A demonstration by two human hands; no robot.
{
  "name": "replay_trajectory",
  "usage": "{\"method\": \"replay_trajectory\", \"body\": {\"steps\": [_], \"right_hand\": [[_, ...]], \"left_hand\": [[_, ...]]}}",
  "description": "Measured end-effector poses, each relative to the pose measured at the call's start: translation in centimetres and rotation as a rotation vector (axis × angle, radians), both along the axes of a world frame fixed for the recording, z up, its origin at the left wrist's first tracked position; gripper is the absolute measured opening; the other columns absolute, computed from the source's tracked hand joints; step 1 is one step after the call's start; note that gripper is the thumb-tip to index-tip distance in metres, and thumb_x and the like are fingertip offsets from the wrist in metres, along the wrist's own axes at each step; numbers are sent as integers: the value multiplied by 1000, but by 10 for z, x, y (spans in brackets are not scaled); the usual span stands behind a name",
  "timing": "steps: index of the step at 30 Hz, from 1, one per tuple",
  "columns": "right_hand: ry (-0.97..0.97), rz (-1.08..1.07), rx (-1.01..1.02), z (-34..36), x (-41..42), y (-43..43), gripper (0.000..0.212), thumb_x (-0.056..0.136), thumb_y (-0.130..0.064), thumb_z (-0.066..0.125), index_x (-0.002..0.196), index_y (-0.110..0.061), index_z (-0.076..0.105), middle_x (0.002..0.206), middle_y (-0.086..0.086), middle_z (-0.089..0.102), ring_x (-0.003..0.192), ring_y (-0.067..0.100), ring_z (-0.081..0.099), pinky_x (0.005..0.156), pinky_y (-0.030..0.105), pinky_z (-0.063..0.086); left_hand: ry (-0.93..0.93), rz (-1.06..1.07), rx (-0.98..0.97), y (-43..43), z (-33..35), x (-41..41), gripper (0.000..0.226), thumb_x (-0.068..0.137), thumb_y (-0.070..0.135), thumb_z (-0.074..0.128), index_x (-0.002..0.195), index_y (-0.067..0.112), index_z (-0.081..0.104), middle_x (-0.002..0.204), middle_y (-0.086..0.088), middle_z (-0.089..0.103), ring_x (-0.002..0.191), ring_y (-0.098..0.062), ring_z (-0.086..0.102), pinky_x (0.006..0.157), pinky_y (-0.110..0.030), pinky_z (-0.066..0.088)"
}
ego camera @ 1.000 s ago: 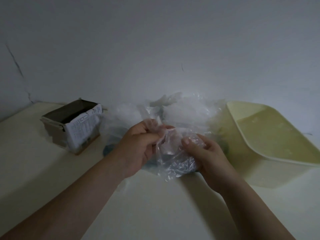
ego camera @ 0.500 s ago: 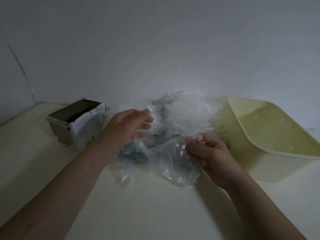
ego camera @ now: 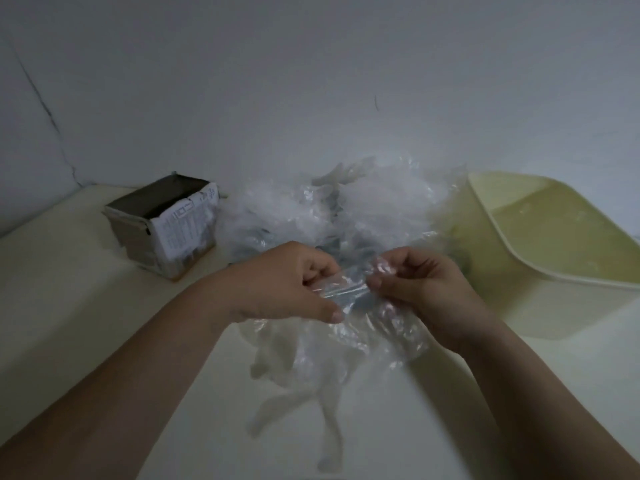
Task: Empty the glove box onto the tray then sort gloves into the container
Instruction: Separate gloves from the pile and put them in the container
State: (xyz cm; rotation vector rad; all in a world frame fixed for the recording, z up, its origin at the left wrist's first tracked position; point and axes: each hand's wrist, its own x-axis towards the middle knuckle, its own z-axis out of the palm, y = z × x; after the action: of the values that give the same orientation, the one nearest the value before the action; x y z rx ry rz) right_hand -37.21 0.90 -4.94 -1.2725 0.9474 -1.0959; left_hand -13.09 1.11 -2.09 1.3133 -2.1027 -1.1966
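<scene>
Between the left hand point(ego camera: 287, 282) and right hand point(ego camera: 419, 285), both pinching it, one glove point(ego camera: 346, 289) has come free of the pile point(ego camera: 346, 209) behind, ready for sorting.

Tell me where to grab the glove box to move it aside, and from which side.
Probably pinch the rim of the glove box on its printed wall, coming from above: it stands upright with its top open, and the glove pile crowds its right side.

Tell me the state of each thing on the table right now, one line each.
Glove box: upright, top open.
Glove pile: heaped loose between box and container.
Held glove: stretched between both hands, fingers dangling.
Container: open-topped, no gloves visible inside.
Left hand: pinching the held glove.
Right hand: pinching the held glove.
</scene>
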Motion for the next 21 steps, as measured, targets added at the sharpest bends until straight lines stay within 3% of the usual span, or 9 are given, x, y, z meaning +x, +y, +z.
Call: {"method": "replay_trajectory", "body": {"steps": [2,5,8,10,12,14,16,18,21], "right_hand": [[-98,-70,15,-1,-2,-3,19,70,-4,83,88,-8,77,81,22,69,68,27,61,74,38,49],[-61,8,-3,-1,-1,-2,29,67,-5,85,95,-9,78,87,25,72,80,37,60,81,51,46],[18,124,15,1,3,6,36,66,-7,85,100,-9,77,83,21,76,71,29,69,73,37,56],[72,114,-4,-1,6,6,32,71,-10,84,102,-8,77,78,20,76,55,22,63,56,26,50],[96,-4,-62,-4,6,2,27,76,-29,81,99,-15,80,73,11,74,54,21,53,56,28,41],[49,-69,-51,-7,2,-3,46,81,-56,73,107,-19,79,85,7,76,68,28,57,67,34,43],[-109,148,73,-5,-1,-5,80,82,-77,58,130,-15,69,121,15,73,107,36,68,89,44,49],[-191,336,131,-1,0,-1,102,74,-87,55,142,-11,60,142,19,61,134,38,56,111,55,40],[-193,383,138,-3,5,5,97,72,-82,65,139,-13,62,145,20,59,136,35,55,111,54,42]], "left_hand": [[-89,-29,51,2,3,8,36,73,37,94,81,18,65,66,5,51,60,-13,46,57,-27,36],[-18,16,69,3,1,4,63,65,61,91,94,8,69,75,2,53,70,-12,50,69,-32,37],[116,36,150,6,-2,-8,48,69,49,92,102,17,78,82,-1,73,74,-10,64,74,-32,47],[74,2,161,10,-5,-13,36,79,40,89,99,12,77,80,-11,76,70,-17,69,69,-35,53],[75,59,119,10,-4,-9,25,85,35,84,91,11,76,69,-11,72,59,-17,63,56,-29,50],[188,172,60,7,2,-4,19,88,29,82,84,12,74,65,-13,67,53,-19,55,50,-26,45],[393,280,42,4,6,-1,18,84,28,82,82,12,74,72,-17,66,60,-25,53,56,-28,48],[564,350,38,2,6,-2,14,83,27,81,79,15,75,72,-14,68,60,-26,56,55,-25,50],[599,396,1,5,0,-12,12,89,21,79,78,15,76,72,-12,69,56,-20,58,49,-21,43]]}}
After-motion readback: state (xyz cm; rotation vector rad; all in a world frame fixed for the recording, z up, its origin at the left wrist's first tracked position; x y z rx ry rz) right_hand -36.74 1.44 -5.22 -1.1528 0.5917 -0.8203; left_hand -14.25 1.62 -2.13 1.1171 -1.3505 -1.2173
